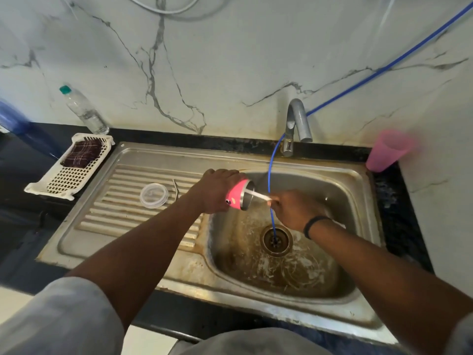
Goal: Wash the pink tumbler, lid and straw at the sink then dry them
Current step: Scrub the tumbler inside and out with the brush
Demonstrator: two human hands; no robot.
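Scrubbing inside pink tumbler [236, 194] with brush [257, 195]

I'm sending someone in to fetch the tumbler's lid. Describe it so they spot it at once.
Start at the steel sink and go to its ribbed draining board left of the basin. The lid lies flat there, beside a thin metal straw. It is the only round, clear plastic piece on the ribs.

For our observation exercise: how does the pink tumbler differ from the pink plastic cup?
The pink tumbler is held tipped sideways over the basin; the pink plastic cup stands upside down on the counter. The tumbler shows a steel interior; the cup looks translucent. Both are pink.
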